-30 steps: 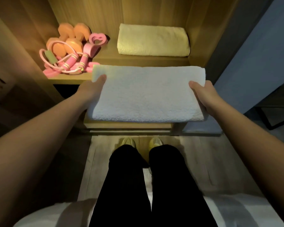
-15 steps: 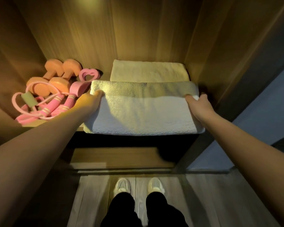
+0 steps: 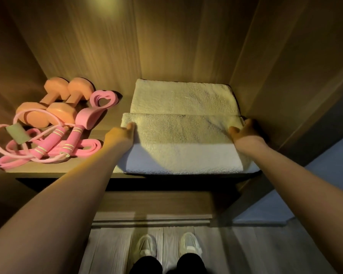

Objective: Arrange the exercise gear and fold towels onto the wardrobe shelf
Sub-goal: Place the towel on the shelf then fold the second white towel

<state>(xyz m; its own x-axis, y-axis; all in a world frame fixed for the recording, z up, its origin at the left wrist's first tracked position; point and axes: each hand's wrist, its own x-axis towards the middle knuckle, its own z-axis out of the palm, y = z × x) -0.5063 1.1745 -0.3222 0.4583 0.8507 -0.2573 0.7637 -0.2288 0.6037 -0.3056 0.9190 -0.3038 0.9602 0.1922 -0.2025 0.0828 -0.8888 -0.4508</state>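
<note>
Now, head view, the only one.

Change noted. One second back: the towel (image 3: 182, 155) hangs in the air in front of the wardrobe, clear of the shelf (image 3: 111, 123). Half a second back: its far edge is just over the shelf lip. At present it lies flat on the right half of the shelf, pushed well in. Its far edge meets the near edge of the rear towel (image 3: 182, 95); whether it only touches or laps slightly over, I cannot tell. Its near edge sits at the shelf front, perhaps a little past the lip.

The left hand (image 3: 120, 135) grips the towel's left end, thumb on top, the other fingers tucked under and hidden. The right hand (image 3: 244, 131) holds the right end likewise, thumb on top, fingers curled down the side, close to the wardrobe wall. Neither has let go.

Gear on the left half is unmoved: dumbbells (image 3: 55, 99) at the back, rope (image 3: 53, 143) in front, heart ring (image 3: 104, 98) near the rear towel's corner.

Judgement: placement is nearly done, as towels and gear are all on the shelf. What remains is to release and maybe square the front edge.
</note>
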